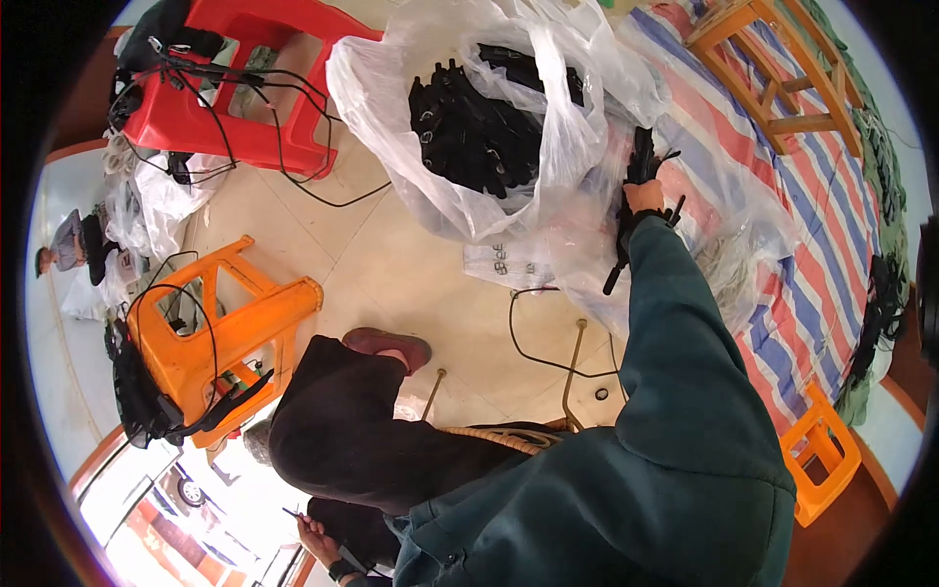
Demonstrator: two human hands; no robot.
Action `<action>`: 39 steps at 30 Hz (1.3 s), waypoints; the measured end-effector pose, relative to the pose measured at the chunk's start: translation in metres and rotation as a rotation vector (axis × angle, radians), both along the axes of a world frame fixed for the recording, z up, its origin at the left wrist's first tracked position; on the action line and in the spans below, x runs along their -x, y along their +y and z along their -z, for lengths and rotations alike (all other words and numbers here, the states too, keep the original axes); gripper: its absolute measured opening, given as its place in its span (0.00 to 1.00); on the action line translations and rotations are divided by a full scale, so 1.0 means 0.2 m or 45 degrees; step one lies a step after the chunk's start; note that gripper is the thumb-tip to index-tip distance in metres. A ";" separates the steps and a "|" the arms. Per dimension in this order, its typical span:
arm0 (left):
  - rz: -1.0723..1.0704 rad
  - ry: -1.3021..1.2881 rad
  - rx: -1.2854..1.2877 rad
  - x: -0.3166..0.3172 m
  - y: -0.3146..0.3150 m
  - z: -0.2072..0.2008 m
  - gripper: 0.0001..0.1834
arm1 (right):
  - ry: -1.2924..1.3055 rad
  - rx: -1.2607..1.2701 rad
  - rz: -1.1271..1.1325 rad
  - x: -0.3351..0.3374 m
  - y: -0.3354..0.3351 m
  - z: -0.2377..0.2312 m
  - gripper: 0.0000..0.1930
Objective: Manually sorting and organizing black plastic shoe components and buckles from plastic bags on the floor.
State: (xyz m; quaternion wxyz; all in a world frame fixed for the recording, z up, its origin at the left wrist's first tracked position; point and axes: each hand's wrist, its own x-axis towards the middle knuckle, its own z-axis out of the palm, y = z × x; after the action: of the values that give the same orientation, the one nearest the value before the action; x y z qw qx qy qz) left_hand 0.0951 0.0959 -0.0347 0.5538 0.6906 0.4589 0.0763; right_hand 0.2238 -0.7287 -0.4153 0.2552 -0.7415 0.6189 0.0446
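Observation:
My right hand, at the end of a dark green sleeve, is closed around a bundle of black straps. The straps stick out above and below the fist, over clear plastic sheeting. Beside it to the left, a large translucent plastic bag gapes open, with many black straps with metal buckles inside. Low at the left, my left hand is beside my dark-trousered leg, a black band at its wrist. Its fingers are curled, and a thin dark piece pokes out; what it belongs to is unclear.
A red plastic stool carries black cables. An orange stool with black straps stands at the left. Striped sheeting covers the right side, with a wooden stool on it. Another person is at the far left.

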 end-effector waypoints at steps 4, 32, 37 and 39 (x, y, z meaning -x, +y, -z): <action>-0.071 0.028 -0.013 0.02 -0.01 -0.01 0.09 | -0.034 0.042 -0.069 0.01 0.06 -0.03 0.25; -0.107 -0.371 0.428 0.21 0.13 -0.16 0.08 | -1.305 -0.723 0.463 0.16 -0.26 -0.61 0.09; -0.134 -0.291 0.240 0.20 -0.03 -0.11 0.08 | -1.411 -0.488 0.405 0.19 -0.24 -0.40 0.09; -0.111 -0.291 0.262 0.24 0.04 -0.11 0.08 | -1.341 -0.345 0.335 0.18 -0.20 -0.39 0.08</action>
State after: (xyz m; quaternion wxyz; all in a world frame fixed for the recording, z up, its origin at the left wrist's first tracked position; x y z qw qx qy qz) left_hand 0.0466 0.1043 -0.0120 0.6665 0.5964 0.4277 0.1310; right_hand 0.1880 -0.7690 -0.3379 0.6265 -0.5408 0.4838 -0.2848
